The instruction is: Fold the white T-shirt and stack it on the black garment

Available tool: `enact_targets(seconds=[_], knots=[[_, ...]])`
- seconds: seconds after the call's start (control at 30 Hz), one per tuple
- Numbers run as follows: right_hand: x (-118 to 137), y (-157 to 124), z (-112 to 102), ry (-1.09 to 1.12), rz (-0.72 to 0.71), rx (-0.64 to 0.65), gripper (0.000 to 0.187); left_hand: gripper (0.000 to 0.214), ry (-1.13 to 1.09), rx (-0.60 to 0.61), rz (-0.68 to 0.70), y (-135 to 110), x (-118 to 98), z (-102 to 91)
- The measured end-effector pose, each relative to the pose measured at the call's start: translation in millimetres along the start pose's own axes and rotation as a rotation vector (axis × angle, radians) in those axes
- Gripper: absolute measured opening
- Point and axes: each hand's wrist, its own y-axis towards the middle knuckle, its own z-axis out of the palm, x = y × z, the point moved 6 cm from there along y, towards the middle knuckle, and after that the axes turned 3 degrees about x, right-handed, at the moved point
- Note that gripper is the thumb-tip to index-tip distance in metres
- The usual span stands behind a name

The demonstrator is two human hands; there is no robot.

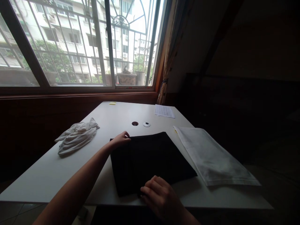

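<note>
A black piece of folded cloth (150, 159) lies flat in front of me, near the front edge of the white table (131, 111). At its far left edge, my left hand (121, 139) is closed, with the fingertips pinching the fabric. My right hand (160, 195) is curled at the near edge and grips the cloth between thumb and fingers. What kind of garment or cloth it is, I cannot tell. To its right rests a whitish translucent bag (214, 157), flat on the table.
A crumpled light grey cloth (78, 136) lies at the left edge. Beyond the black cloth are a round cable hole (135, 123) and its white cover (146, 124). Printed papers (164, 111) and a yellow note (112, 103) lie at the back, below a barred window.
</note>
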Motion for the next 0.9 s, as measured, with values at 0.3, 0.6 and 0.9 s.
enact_targets(seconds=[0.3,0.6,0.9], knots=[[11,10,3,0.003,-0.013,-0.081,0.015,0.044,-0.089,0.019,0.01,-6,-6,-0.1],[11,-1,14,-0.079,-0.04,0.044,0.024,0.04,-0.192,0.037,-0.025,0,2,1.1],[10,5,10,-0.215,-0.047,0.012,0.016,0.036,-0.237,0.03,-0.038,-3,-4,-0.5]])
